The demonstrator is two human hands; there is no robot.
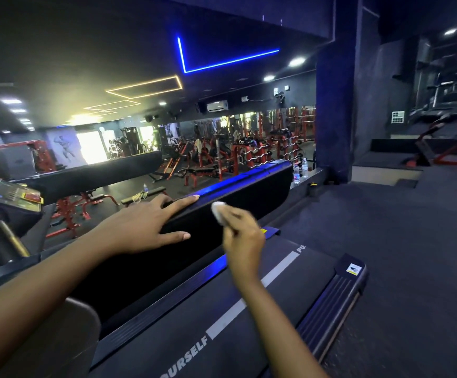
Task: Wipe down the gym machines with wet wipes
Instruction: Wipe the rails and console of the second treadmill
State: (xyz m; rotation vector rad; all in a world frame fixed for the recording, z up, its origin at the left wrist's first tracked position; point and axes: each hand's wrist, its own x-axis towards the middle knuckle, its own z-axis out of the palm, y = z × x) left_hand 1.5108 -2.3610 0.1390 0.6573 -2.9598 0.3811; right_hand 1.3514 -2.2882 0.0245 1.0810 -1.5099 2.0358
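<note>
With my left hand [145,225] open on top of the black ledge [249,192], I'd press the wet wipe [218,211], pinched in my right hand [242,238], flat against that ledge's face and stroke lengthwise.

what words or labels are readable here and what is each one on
"OURSELF" on the treadmill belt, start cut off by the frame edge
"PU" further along the same belt, rest out of sight
sticker on the treadmill's end cap: too small to read
console label, yellow and red: blurred
wall sign: too small
bottle labels: too small
</note>
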